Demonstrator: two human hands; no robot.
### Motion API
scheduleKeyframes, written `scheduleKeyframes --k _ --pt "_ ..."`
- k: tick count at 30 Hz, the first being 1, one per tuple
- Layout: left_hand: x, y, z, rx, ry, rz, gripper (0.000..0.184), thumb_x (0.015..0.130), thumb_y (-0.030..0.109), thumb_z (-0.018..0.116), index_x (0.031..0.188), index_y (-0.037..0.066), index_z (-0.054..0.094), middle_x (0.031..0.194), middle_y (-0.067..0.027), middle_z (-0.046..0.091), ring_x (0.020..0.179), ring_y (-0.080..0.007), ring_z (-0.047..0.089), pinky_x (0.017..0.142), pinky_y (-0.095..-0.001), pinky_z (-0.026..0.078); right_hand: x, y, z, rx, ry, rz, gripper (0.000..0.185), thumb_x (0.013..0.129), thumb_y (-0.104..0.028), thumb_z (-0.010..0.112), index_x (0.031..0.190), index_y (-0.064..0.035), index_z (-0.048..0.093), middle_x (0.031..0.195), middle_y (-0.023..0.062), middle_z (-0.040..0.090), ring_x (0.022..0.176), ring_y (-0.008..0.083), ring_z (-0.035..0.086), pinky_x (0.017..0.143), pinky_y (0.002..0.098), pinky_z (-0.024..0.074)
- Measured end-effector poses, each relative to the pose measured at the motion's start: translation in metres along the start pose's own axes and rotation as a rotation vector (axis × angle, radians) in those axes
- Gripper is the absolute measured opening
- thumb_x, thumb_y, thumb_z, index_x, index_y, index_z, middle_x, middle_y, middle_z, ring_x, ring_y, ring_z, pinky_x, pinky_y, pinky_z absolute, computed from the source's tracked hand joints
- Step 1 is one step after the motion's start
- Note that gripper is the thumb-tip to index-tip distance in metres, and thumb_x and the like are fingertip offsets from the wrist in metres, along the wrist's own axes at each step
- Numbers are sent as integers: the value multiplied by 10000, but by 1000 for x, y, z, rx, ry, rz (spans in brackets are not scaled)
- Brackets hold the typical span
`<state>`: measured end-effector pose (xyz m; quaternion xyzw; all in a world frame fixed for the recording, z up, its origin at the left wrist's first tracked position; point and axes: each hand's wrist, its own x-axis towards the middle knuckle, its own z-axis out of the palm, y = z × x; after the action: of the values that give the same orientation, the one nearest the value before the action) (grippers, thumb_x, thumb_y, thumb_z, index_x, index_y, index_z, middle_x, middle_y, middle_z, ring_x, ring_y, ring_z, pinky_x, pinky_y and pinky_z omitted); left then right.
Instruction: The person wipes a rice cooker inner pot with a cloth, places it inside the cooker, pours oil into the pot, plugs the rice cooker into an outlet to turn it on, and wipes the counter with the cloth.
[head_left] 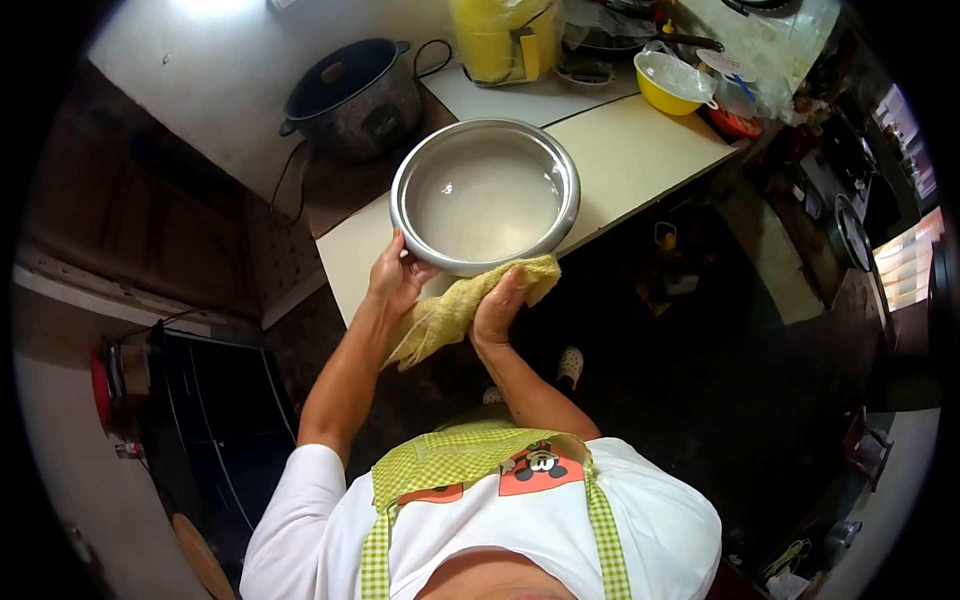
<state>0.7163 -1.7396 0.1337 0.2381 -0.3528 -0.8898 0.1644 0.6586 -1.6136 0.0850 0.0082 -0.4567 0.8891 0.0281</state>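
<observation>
A round metal pot (pixel 571 195) with a wide rim is at the near side of the counter, just in front of me. Whitish, cloudy liquid (pixel 485 205) lies inside it, with pale grain-like matter toward the near side. My left hand (pixel 398 280) grips the pot's near-left side, its thumb up by the rim. In my right hand (pixel 496 315) is a yellow cloth (pixel 445 312), bunched against the pot's near side. The cloth's loose end hangs down toward my left wrist. Whether the pot's base rests on the counter is hidden.
Behind the pot to the left stands a dark rice cooker (pixel 375 125) without a lid, its cord trailing down. A yellow container (pixel 495 45) is at the back. Farther right, a yellow bowl (pixel 668 98) holds clear plastic. The cream counter (pixel 635 150) ends in a slanting edge.
</observation>
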Motion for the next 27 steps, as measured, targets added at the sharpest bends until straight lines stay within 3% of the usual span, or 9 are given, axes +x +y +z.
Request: scheduleKeyframes --k 7,10,12,15,20,21,24,25,27 --pt "-37 -56 48 15 -15 -133 356 933 346 357 1150 70 420 1119 -143 534 985 -266 556 800 -396 471 133 -74 -10 -405 -147 41 306 828 -195 532 1017 33 454 966 162 565 804 241 561 736 335 452" --pt "-25 -68 65 64 -61 -104 390 928 357 372 1196 74 396 1163 -137 511 999 -252 545 828 -385 445 115 -43 -1 -630 139 22 471 846 -282 500 1171 49 417 1101 240 517 1017 315 518 887 365 392" --pt "-18 -71 64 102 -39 -72 401 924 357 388 1197 63 401 1165 -137 512 997 -249 545 829 -379 441 89 -33 -6 -567 67 118 505 878 -309 448 1220 57 387 1179 260 468 1129 339 441 958 375 329" --pt "-6 -65 39 399 32 -140 533 826 422 567 1158 22 451 1091 -110 532 930 -220 527 787 -360 447 33 13 -13 -506 -24 -157 446 906 -265 410 1203 68 398 1201 260 447 1132 344 428 960 369 318" --pt "-9 -11 27 56 326 -58 607 738 499 631 1161 142 382 1058 -109 416 823 -200 467 636 -350 417 45 -11 -18 -551 74 93 367 850 -90 484 1170 72 406 1213 240 413 1129 380 397 961 366 305" --pt "0 12 19 69 332 -130 615 724 493 644 1160 154 374 1085 -107 385 822 -192 458 617 -334 399 49 29 -32 -649 -46 -204 426 872 -140 463 1232 60 355 1264 201 369 1185 306 369 971 354 305" --pt "31 36 16 180 318 -190 605 672 473 688 1113 163 415 937 -60 442 778 -190 465 575 -321 380 67 4 -35 -766 -237 -266 448 858 -86 461 1275 13 330 1291 198 355 1210 311 344 978 356 304" --pt "48 35 -3 277 266 -209 549 693 449 658 1093 150 432 920 -65 467 777 -208 483 584 -334 392 107 -30 -27 -811 -307 405 495 843 -49 471 1308 -21 303 1319 170 353 1198 301 370 969 356 320" --pt "29 29 7 307 206 -317 441 734 395 583 1058 124 458 926 -86 507 785 -245 514 609 -366 415 158 28 -53 -721 -345 302 474 860 -96 462 1308 -32 318 1303 158 383 1176 282 401 948 342 343"
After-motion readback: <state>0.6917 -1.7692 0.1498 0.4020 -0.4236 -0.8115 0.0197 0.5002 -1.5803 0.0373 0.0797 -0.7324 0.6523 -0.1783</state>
